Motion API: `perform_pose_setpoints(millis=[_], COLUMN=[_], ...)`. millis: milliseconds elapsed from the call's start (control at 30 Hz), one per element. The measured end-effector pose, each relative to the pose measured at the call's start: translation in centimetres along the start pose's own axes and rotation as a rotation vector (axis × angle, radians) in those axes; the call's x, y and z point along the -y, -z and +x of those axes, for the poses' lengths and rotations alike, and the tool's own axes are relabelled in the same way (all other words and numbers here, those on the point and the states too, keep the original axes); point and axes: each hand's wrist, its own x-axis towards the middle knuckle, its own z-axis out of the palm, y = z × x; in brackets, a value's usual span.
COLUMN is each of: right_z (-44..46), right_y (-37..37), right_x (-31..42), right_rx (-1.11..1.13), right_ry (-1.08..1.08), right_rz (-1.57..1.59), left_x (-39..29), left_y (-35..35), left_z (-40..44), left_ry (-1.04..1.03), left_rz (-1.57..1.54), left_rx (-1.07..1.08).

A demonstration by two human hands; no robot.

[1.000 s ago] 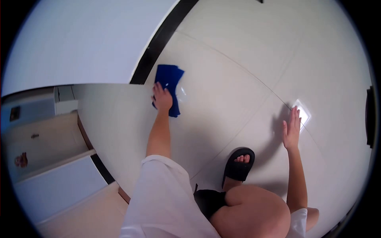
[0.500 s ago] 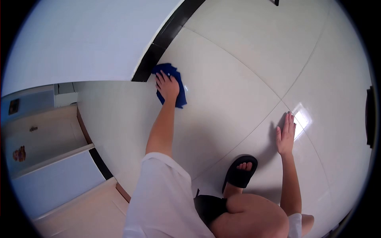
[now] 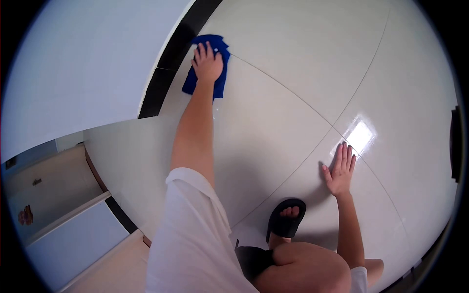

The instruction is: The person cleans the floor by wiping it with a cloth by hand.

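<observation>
Sandal (image 3: 287, 225): black, on my foot (image 3: 289, 212)
Right hand (image 3: 340, 171): open, palm down at the tiled floor (image 3: 273, 136), by a bright reflection (image 3: 360, 136)
Left hand (image 3: 207, 66): spread open over the blue cloth (image 3: 221, 75)
Blue cloth: on the floor, up against the black baseboard (image 3: 168, 63)

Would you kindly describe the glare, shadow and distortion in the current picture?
Head view: white glare on the glossy pale floor tiles by the bare right hand; head view: soft shadow beside that hand; head view: wide-angle distortion bows the thin dark tile joints, with black corners.
</observation>
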Motion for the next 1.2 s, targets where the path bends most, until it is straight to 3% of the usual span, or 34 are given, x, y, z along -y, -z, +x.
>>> perform_pose_setpoints(millis=[200, 333, 467, 600, 700, 800, 867, 967, 1200], right_z=[-0.2, -0.3, -0.5, -0.4, -0.6, -0.6, -0.5, -0.6, 0.5], right_y=[-0.2, -0.7, -0.3, -0.8, -1.6, -1.8, -1.8, -1.5, -0.5], right_x=[0.0, -0.7, -0.9, -0.9, -0.4, -0.3, -0.3, -0.1, -0.4], right_rx=[-0.031, -0.053, -0.022, -0.032, -0.103, -0.118, -0.111, -0.074, -0.049], right_ry=[0.01, 0.048, 0.044, 0.035, 0.042, 0.04, 0.032, 0.011, 0.019], right_rz=[0.017, 0.077, 0.133, 0.091, 0.012, -0.017, -0.016, -0.011, -0.005], left_x=[-6.3, -2.5, 9.7, 25.5, 23.1, 18.0, 12.7, 7.4, 5.0], left_y=[-1.2, 0.9, 2.3, -0.7, -1.3, -2.7, -2.7, -2.4, -1.0], left_z=[-6.8, -16.3, -25.3, -36.6, -40.5, -40.9, -40.7, -38.6, -25.5], left_ry=[-0.484, -0.623, -0.403, 0.195, 0.55, 0.601, 0.516, 0.216, -0.036], left_rz=[0.023, -0.061, -0.113, 0.032, 0.133, 0.144, 0.124, 0.053, 0.074], left_rx=[-0.099, -0.055, -0.1, -0.29, -0.219, -0.181, -0.112, -0.114, -0.103])
